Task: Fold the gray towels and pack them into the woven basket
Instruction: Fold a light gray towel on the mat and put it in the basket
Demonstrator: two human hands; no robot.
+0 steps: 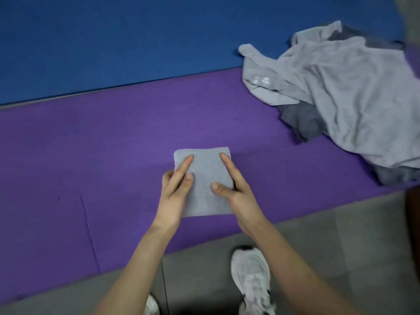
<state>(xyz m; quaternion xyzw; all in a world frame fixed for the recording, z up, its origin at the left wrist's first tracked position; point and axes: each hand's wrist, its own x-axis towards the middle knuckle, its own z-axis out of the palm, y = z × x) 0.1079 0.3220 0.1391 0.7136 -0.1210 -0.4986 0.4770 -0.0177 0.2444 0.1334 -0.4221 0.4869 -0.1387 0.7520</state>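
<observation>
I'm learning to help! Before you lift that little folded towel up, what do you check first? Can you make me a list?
1. The folded towel is a tidy rectangle lying flat on the purple mat: ok.
2. The left hand holds its left edge, thumb on top: ok.
3. The right hand holds its right edge, thumb on top: ok.
4. The layers underneath are lined up: cannot tell, they are hidden.
5. The woven basket is in sight, so I know where to carry the towel: not ok, it is not in view.
6. No towels are left to fold: not ok, a crumpled pile lies to the right.
</observation>
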